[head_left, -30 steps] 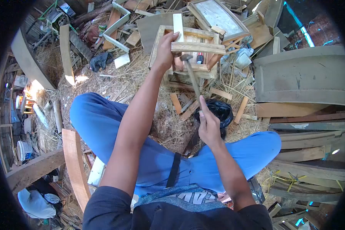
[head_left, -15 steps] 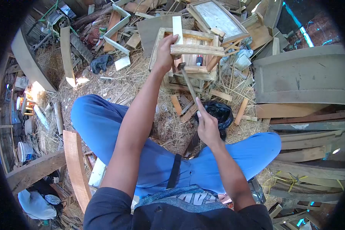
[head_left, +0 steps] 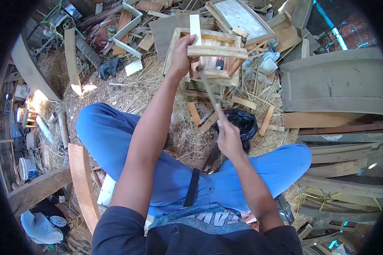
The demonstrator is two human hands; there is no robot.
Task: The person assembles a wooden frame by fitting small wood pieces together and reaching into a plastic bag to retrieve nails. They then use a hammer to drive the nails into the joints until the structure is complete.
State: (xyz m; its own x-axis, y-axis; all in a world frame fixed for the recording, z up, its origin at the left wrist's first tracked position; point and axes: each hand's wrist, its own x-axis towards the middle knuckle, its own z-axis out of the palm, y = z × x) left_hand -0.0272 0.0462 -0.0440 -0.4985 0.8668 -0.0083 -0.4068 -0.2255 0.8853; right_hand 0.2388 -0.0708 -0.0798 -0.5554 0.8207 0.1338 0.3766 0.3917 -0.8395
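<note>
My left hand (head_left: 183, 56) grips the left end of a small wooden frame (head_left: 219, 52), near the joint of its long bar and a short side piece. The frame rests upright on a wooden box-like piece (head_left: 172, 53) with a slatted bottom. In my right hand (head_left: 230, 138) is a hammer (head_left: 210, 90), held by its handle; its head is blurred and lies close to the frame's left side piece. A black tool handle with a red part (head_left: 219, 63) lies in the box-like piece, behind the frame. A pale wood strip (head_left: 195, 27) stands out beyond my left fingers.
A black plastic bag (head_left: 241, 123) lies close to my right hand. Wood offcuts (head_left: 193, 114) and straw cover the ground. A framed panel (head_left: 240, 19) leans behind the box, and large boards (head_left: 334, 83) are stacked at right. Curved planks (head_left: 72, 61) stand at left.
The hammer head is now more blurred and has shifted slightly left and up beside the frame's side piece. My left hand keeps its hold; the whole view has shifted slightly.
</note>
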